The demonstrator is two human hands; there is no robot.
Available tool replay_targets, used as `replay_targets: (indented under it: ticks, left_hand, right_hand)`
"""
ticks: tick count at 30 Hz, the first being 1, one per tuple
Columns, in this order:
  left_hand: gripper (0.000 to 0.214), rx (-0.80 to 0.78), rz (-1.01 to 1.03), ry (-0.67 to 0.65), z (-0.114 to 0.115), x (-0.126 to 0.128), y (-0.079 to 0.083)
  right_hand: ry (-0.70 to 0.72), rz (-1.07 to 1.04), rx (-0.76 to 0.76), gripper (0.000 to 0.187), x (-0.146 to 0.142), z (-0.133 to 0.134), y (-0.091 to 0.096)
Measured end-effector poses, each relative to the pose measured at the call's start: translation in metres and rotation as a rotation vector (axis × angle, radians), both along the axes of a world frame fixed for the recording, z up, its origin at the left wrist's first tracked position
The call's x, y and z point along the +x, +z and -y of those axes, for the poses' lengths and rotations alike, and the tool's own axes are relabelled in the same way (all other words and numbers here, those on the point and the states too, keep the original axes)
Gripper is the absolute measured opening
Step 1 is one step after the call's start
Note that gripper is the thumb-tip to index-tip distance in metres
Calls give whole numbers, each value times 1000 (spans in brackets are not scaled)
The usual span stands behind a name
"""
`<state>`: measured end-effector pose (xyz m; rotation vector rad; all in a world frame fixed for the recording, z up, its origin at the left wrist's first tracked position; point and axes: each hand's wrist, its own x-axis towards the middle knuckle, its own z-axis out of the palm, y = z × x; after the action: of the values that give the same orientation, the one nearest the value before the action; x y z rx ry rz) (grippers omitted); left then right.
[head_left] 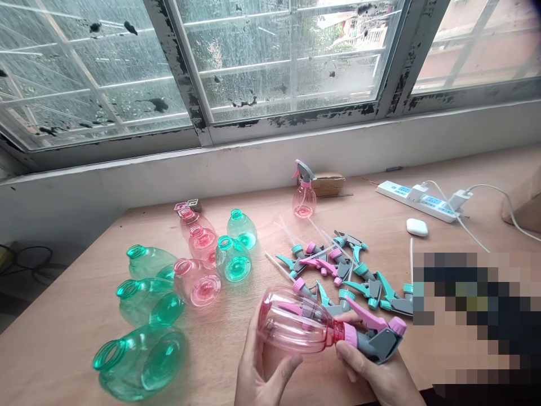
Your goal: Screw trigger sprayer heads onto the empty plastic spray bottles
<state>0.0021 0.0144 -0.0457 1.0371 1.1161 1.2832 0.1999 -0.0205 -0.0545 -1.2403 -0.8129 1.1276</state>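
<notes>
I see a pink bottle (296, 324) held nearly crosswise at lower centre, neck rightward, left hand (262, 380) cupping its base, right hand (374, 373) gripping the sprayer (379, 345), bare tabletop (213, 361) leftward.

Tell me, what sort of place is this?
Probably an indoor workspace: translucent green plastic bottles are grouped on a pale wooden table near a jumble of grey plastic spray heads with turquoise or pink parts, below a window with a peeling frame.

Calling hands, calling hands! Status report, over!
Left hand cups bottle near base. Right hand grips its spray head. Loose heads crowd close beyond.
</notes>
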Motion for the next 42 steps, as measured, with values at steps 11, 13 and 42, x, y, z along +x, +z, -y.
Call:
replay_targets:
  ticks: [11,13,42]
  left_hand:
    - [71,16,30,-33,-4,-2,3]
    - [71,9,27,-29,-2,-1,1]
    - [83,-46,59,-1,-3,2,10]
  right_hand:
    - [-26,-61,19,44,1,-4,-3]
    - [-26,-66,21,43,0,-4,-2]
    - [34,87,-15,46,1,0,1]
